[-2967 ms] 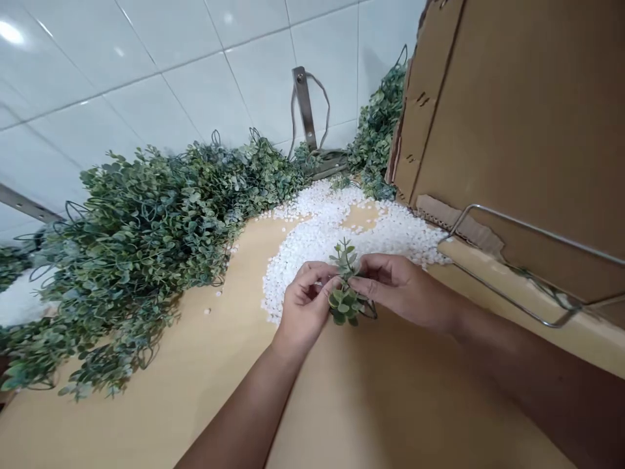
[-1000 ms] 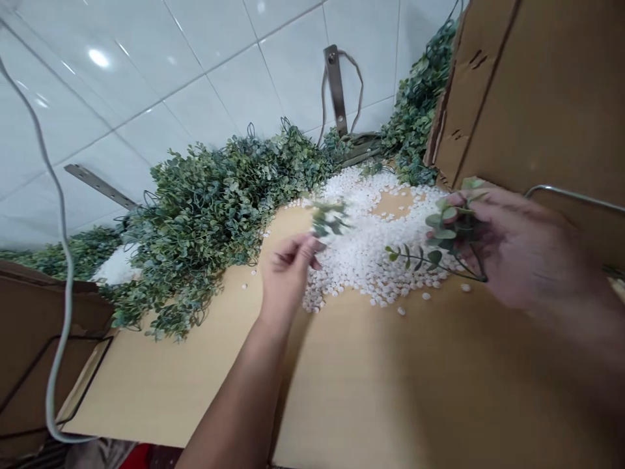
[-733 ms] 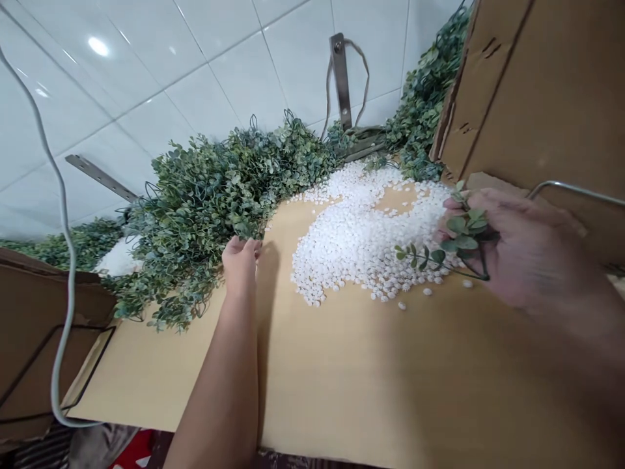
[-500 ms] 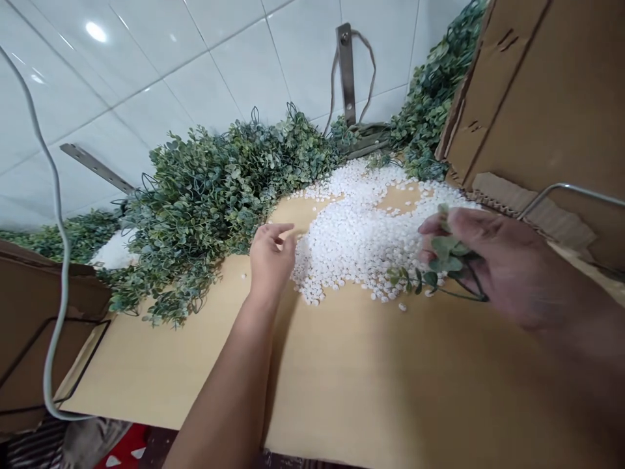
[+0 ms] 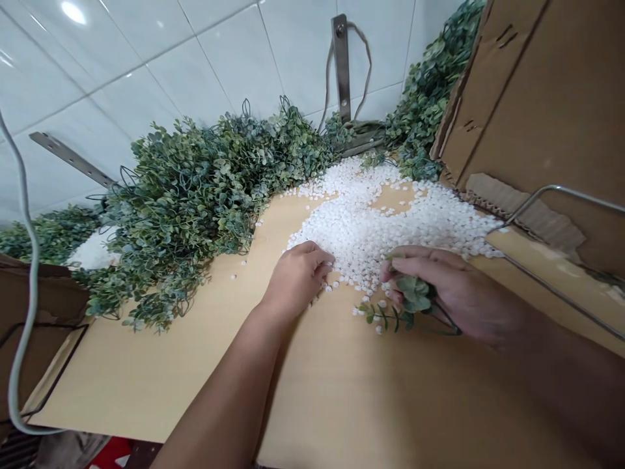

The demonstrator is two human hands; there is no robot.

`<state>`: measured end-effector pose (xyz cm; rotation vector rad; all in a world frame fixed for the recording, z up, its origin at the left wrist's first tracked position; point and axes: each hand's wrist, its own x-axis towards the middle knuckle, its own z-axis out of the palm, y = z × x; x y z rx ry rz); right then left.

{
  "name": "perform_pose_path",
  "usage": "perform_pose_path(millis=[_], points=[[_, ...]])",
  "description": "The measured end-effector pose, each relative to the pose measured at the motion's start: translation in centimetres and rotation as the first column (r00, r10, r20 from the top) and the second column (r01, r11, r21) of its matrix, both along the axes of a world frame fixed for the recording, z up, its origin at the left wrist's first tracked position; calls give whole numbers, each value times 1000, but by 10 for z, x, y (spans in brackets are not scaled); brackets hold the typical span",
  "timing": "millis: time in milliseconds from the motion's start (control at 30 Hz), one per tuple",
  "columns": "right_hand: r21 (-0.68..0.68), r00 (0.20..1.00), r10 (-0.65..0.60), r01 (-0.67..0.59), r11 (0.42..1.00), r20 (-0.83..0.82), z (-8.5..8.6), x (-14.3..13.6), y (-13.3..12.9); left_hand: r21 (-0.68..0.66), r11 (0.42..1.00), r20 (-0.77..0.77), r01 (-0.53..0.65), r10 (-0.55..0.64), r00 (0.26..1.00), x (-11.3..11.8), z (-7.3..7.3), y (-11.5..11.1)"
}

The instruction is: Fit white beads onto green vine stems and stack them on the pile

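Observation:
My right hand [image 5: 449, 286] is closed around a green leafy sprig [image 5: 415, 293] of what looks like artificial eucalyptus. A small-leaved tip and a dark stem loop stick out below the fingers. At the near edge of a heap of small white plastic pieces [image 5: 361, 228], my left hand [image 5: 303, 273] has its thumb and fingers pinched together. Whatever they pinch is too small or hidden to make out. The two hands are a short way apart over the tan tabletop [image 5: 332, 391].
Bunches of similar greenery [image 5: 195, 189] lie along the tiled wall. Cardboard boxes [image 5: 541, 117] stand at the right and left. A bent metal rod [image 5: 551, 283] reaches onto the table at right, and a pale cable [image 5: 32, 273] hangs at left.
My left hand has moved right and down to the heap's edge, its fingers closing. My right hand has moved left with the sprig, bringing the hands closer together. The view has shifted slightly.

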<state>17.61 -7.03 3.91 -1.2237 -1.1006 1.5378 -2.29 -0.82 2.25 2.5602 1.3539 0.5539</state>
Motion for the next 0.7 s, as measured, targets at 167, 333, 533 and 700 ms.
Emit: perform_pose_path(millis=[167, 333, 533, 700], points=[[53, 989, 119, -124, 991, 87, -9, -10, -1, 62, 998, 113, -27, 20, 993, -1, -2, 2], [313, 848, 317, -466, 828, 425, -7, -19, -12, 87, 989, 207, -121, 101, 973, 0, -2, 2], [342, 873, 170, -349, 873, 458, -16, -18, -10, -372, 925, 607, -74, 303, 735, 15, 1, -7], [274, 945, 118, -206, 939, 305, -19, -14, -4, -613, 711, 751, 344, 388, 535, 31, 6, -24]])
